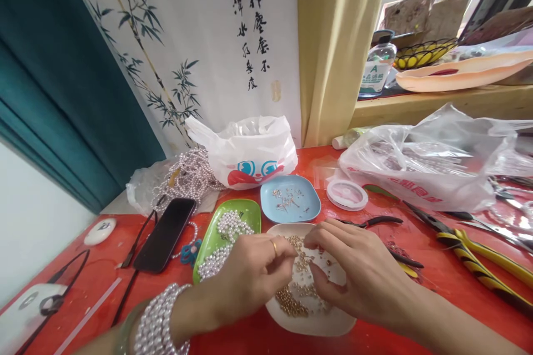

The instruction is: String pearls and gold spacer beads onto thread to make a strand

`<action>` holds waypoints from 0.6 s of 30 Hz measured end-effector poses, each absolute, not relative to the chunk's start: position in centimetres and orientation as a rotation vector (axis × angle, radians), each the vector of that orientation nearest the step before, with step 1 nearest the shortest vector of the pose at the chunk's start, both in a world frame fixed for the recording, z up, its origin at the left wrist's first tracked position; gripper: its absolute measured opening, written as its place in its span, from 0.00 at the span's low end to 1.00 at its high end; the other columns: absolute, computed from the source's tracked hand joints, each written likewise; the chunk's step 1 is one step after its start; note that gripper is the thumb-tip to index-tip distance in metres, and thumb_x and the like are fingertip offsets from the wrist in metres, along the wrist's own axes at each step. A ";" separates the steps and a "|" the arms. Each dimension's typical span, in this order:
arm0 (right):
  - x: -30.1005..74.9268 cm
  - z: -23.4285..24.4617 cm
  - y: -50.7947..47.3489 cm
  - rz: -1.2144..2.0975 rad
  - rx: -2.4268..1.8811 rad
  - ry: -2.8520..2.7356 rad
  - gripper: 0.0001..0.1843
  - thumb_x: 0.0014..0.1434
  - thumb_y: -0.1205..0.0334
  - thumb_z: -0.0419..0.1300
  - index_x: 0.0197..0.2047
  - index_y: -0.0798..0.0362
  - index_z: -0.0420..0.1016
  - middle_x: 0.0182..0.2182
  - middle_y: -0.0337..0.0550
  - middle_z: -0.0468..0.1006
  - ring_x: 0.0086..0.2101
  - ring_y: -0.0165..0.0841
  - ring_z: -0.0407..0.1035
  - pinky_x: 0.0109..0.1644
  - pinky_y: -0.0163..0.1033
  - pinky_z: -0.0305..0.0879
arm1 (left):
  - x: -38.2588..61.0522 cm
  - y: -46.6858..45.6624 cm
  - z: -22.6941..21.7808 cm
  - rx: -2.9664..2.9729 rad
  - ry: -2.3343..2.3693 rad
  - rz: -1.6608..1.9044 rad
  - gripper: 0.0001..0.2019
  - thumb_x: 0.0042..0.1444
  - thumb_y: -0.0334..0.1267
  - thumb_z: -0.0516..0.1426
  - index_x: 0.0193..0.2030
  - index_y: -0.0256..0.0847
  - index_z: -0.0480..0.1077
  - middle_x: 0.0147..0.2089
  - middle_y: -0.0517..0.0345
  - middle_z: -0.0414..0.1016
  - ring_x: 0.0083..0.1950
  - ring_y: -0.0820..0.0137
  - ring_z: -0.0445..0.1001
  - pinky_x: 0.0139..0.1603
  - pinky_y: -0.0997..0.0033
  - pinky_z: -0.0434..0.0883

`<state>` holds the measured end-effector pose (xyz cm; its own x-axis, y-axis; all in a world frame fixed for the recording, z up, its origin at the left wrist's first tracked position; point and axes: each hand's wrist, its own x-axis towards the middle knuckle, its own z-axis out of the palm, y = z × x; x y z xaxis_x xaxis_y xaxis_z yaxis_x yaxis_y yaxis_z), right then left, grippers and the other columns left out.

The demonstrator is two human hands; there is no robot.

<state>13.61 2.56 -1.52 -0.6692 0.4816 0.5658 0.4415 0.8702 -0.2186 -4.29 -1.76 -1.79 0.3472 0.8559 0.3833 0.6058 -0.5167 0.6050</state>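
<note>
Both hands meet over a cream dish (pixel 310 324) of small gold beads (pixel 297 288): the left hand (pixel 250 277) and right hand (pixel 353 277) have fingertips pinched together, though what they grip is too small to see. Just behind, a green tray (pixel 208 244) of pearls and a blue dish (pixel 290 199) of tiny metal parts keep supplies sorted, with pliers (pixel 478 255) ready to the right.

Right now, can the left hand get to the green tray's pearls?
Probably yes. The left hand is over the beige dish, right beside the green tray; the pearls lie uncovered and nothing stands between.
</note>
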 end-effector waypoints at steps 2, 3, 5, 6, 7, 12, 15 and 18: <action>13.5 -1.6 2.4 0.127 -0.677 -2.413 0.06 0.44 0.70 0.51 0.27 0.55 0.66 0.22 0.41 0.69 0.23 0.30 0.60 0.25 0.34 0.55 | -4.2 -1.8 -1.8 2.269 1.276 0.978 0.06 0.50 0.27 0.51 0.27 0.35 0.68 0.21 0.60 0.67 0.23 0.76 0.63 0.25 0.77 0.61; 13.3 -1.7 2.3 0.143 -0.674 -2.409 0.06 0.44 0.70 0.51 0.28 0.55 0.66 0.22 0.41 0.69 0.24 0.30 0.61 0.25 0.34 0.55 | -4.1 -1.8 -1.8 2.278 1.269 0.982 0.06 0.50 0.27 0.51 0.25 0.36 0.67 0.20 0.61 0.65 0.22 0.77 0.62 0.24 0.77 0.61; 13.1 -1.9 2.1 0.153 -0.652 -2.385 0.05 0.46 0.71 0.50 0.26 0.55 0.66 0.21 0.41 0.69 0.23 0.30 0.61 0.25 0.33 0.55 | -4.0 -1.9 -1.9 2.303 1.261 0.990 0.08 0.50 0.28 0.51 0.23 0.36 0.67 0.18 0.63 0.63 0.21 0.77 0.60 0.23 0.77 0.60; 13.1 -2.1 2.0 0.146 -0.640 -2.374 0.06 0.47 0.71 0.50 0.25 0.55 0.66 0.21 0.41 0.69 0.22 0.30 0.61 0.25 0.33 0.55 | -3.9 -1.9 -1.9 2.317 1.259 0.993 0.08 0.50 0.28 0.51 0.22 0.36 0.67 0.18 0.63 0.62 0.21 0.77 0.59 0.23 0.77 0.59; 13.0 -2.2 2.0 0.133 -0.630 -2.365 0.07 0.48 0.71 0.49 0.24 0.55 0.65 0.20 0.41 0.68 0.22 0.29 0.60 0.25 0.33 0.55 | -3.9 -1.9 -1.9 2.334 1.251 0.995 0.08 0.50 0.28 0.51 0.23 0.36 0.67 0.18 0.63 0.62 0.21 0.77 0.59 0.23 0.76 0.59; 13.2 -2.3 2.1 0.087 -0.625 -2.350 0.10 0.51 0.72 0.47 0.22 0.55 0.65 0.18 0.40 0.67 0.20 0.29 0.59 0.24 0.33 0.55 | -4.0 -1.9 -1.8 2.373 1.247 0.976 0.09 0.51 0.28 0.50 0.25 0.36 0.68 0.20 0.60 0.65 0.22 0.76 0.61 0.24 0.75 0.61; 13.3 -2.2 2.3 0.078 -0.633 -2.318 0.09 0.50 0.72 0.47 0.23 0.55 0.65 0.18 0.40 0.67 0.20 0.29 0.59 0.24 0.33 0.55 | -4.2 -1.8 -1.9 2.360 1.268 0.963 0.08 0.52 0.28 0.49 0.27 0.36 0.68 0.21 0.59 0.67 0.23 0.75 0.62 0.25 0.75 0.62; 13.3 -2.0 2.3 0.065 -0.628 -2.300 0.08 0.49 0.72 0.48 0.23 0.55 0.65 0.18 0.39 0.67 0.20 0.28 0.59 0.23 0.32 0.55 | -4.4 -1.7 -1.9 2.354 1.276 0.959 0.07 0.53 0.29 0.50 0.29 0.36 0.68 0.23 0.58 0.69 0.24 0.75 0.64 0.26 0.75 0.63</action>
<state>13.29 2.35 -2.02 -0.6073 0.4571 0.6498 0.4196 0.8791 -0.2262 -4.37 -1.74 -1.91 0.3837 0.8251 0.4146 0.6278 -0.5623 0.5381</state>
